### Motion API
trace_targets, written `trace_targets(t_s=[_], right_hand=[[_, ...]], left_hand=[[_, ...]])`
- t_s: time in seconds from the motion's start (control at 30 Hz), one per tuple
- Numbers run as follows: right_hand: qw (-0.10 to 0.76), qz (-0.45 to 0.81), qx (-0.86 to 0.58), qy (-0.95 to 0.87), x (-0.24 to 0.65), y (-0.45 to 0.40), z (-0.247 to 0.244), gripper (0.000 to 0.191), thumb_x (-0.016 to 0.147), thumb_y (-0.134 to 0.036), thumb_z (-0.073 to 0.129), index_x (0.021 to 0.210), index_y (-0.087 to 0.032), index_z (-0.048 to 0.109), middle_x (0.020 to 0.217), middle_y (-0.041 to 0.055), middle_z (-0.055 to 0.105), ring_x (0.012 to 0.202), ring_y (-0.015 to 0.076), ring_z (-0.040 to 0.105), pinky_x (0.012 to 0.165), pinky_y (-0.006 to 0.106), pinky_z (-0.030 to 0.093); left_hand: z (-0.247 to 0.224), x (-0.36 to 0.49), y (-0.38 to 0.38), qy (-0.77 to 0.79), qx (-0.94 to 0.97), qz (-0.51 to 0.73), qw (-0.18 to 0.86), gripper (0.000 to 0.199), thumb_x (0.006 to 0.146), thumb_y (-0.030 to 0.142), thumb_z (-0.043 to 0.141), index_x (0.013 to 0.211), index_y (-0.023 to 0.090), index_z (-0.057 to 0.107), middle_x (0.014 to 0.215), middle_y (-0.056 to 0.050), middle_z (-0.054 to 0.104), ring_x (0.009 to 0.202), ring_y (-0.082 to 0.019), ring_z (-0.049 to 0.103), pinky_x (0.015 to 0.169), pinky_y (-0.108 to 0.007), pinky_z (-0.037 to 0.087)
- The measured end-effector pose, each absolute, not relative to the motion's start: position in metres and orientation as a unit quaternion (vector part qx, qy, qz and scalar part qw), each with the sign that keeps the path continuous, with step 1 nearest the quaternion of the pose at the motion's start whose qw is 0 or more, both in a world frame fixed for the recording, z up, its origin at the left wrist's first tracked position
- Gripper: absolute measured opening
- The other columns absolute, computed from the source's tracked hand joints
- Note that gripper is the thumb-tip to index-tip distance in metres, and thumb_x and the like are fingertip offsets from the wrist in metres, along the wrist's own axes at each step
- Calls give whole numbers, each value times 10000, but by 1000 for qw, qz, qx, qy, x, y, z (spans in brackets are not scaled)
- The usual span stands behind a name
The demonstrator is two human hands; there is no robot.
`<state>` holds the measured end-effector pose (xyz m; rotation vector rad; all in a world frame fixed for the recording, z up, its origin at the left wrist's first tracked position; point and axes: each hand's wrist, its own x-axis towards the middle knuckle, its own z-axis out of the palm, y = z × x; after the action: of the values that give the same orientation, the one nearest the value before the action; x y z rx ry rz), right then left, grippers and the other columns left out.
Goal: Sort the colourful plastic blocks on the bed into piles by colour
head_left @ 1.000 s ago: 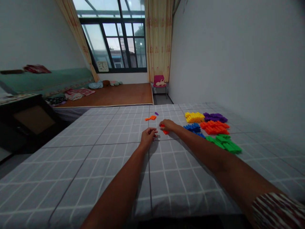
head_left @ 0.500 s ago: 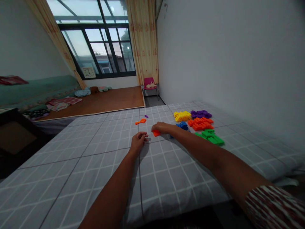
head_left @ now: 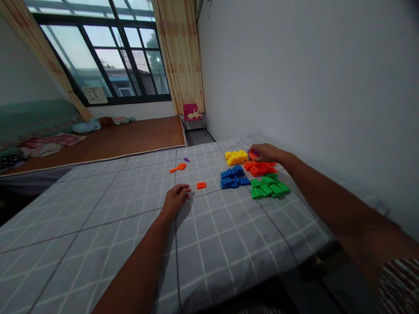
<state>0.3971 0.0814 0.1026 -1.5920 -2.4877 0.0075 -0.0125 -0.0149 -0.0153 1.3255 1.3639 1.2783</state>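
Has the right hand (head_left: 262,152) beyond the orange pile (head_left: 260,169), at twelve o'clock from it, fingertips at an orange block (head_left: 252,155); cannot tell whether pinched or merely touched. Rests the left hand (head_left: 176,198) loosely curled, digits slightly apart, nearer the loose piece (head_left: 201,186), just beside at two o'clock, long axis nine-to-three. Shows no container.

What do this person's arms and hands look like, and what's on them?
The left hand and right hand are ungloved, with no watch visible. A striped sleeve, dark reddish and whitish, shows on the right arm; no left sleeve shows.
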Motion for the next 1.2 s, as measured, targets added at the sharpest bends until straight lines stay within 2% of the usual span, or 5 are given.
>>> trace_targets(t_s=[0.17, 0.3, 0.5, 0.73, 1.2], right_hand=[[61, 20, -542, -838, 439, 66, 77, 317, 737, -261, 667, 1043, -180, 678, 932, 66, 717, 768, 182, 633, 680, 268, 449], [32, -13, -523, -852, 442, 70, 54, 335, 721, -188, 664, 1055, -169, 684, 1091, 103, 690, 935, 216, 636, 776, 296, 469], [30, -55, -556, -829, 427, 72, 62, 306, 747, -299, 708, 1043, -224, 707, 1123, 83, 692, 1003, 255, 636, 767, 319, 474], [85, -3, -399, -913, 278, 93, 81, 221, 869, -298, 587, 1023, -193, 706, 966, 59, 736, 826, 176, 666, 728, 258, 455], [7, 14, -429, -903, 61, 160, 22, 413, 874, -251, 548, 1272, -154, 606, 1251, 159, 642, 1126, 262, 598, 918, 332, 445]], left_hand=[[-12, -10, -16, 549, 536, 496, 407, 397, 644, 455, 691, 888, 143, 665, 837, -81, 723, 586, -129, 605, 512, -227, 435], [-15, -11, -16, 554, 542, 492, 397, 381, 658, 447, 675, 888, 143, 661, 834, -78, 720, 594, -129, 604, 518, -229, 436], [-25, -11, -11, 538, 542, 504, 404, 317, 676, 392, 663, 882, 151, 657, 821, -66, 719, 566, -116, 591, 523, -232, 444], [-30, -9, -9, 505, 524, 525, 442, 200, 707, 280, 654, 852, 142, 653, 775, -55, 699, 554, -101, 598, 505, -204, 427], [-46, -9, -5, 481, 511, 537, 467, 162, 745, 230, 622, 871, 132, 650, 762, -46, 682, 512, -80, 585, 524, -205, 441]])
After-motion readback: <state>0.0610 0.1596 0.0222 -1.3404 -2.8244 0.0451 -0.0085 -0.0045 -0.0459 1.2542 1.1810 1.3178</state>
